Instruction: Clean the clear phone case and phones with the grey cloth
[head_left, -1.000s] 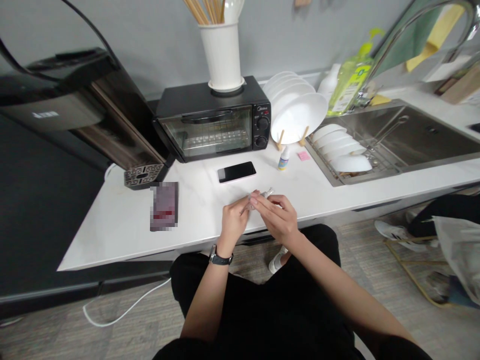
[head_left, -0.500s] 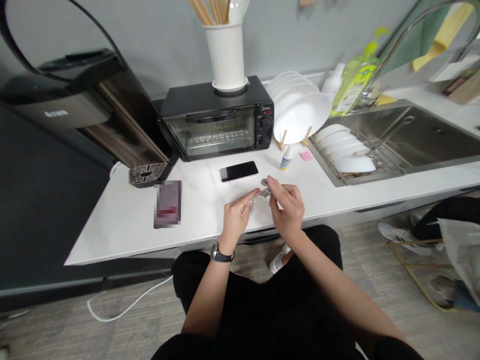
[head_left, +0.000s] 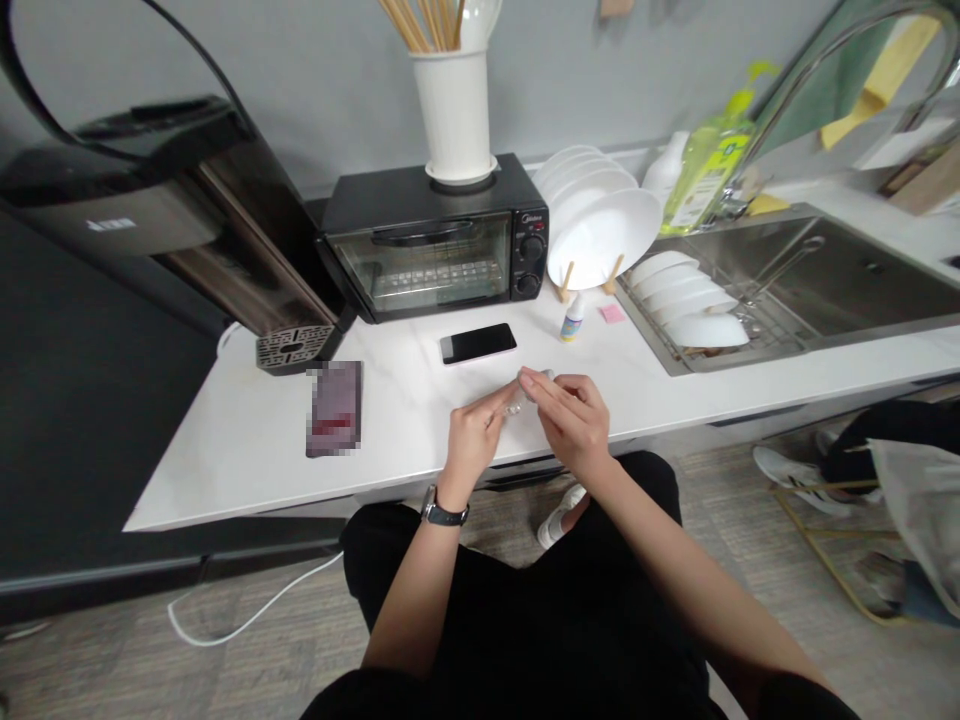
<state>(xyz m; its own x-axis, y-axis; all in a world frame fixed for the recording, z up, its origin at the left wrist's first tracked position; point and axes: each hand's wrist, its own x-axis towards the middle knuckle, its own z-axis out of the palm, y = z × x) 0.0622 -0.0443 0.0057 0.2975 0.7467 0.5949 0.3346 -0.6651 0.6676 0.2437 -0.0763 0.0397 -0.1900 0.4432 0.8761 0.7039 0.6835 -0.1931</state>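
- Small shiny thing (head_left: 514, 408): between my two grips, over the worktop (head_left: 405, 430), mostly hidden by fingers.
- My left grip (head_left: 474, 437): closed, fingertips pinching it.
- My right grip (head_left: 576, 425): closed on it too, from the other side.
- Just beyond my grips: phone (head_left: 478, 344), flat; bottle (head_left: 572, 318), upright; pink slip (head_left: 612, 314) beside the bottle.
- Farther beyond: oven (head_left: 431, 205), plates (head_left: 604, 240).

Black dispenser (head_left: 247, 235): stands near the back left corner of the counter (head_left: 217, 480).
Toaster oven (head_left: 420, 265): sits by the back edge, under a white utensil holder (head_left: 454, 115).
Plates (head_left: 604, 240): stand on edge between oven and sink (head_left: 877, 290).
Bowls (head_left: 705, 328): lean in the sink's left end.
Soap bottle (head_left: 709, 170): rises behind the sink.
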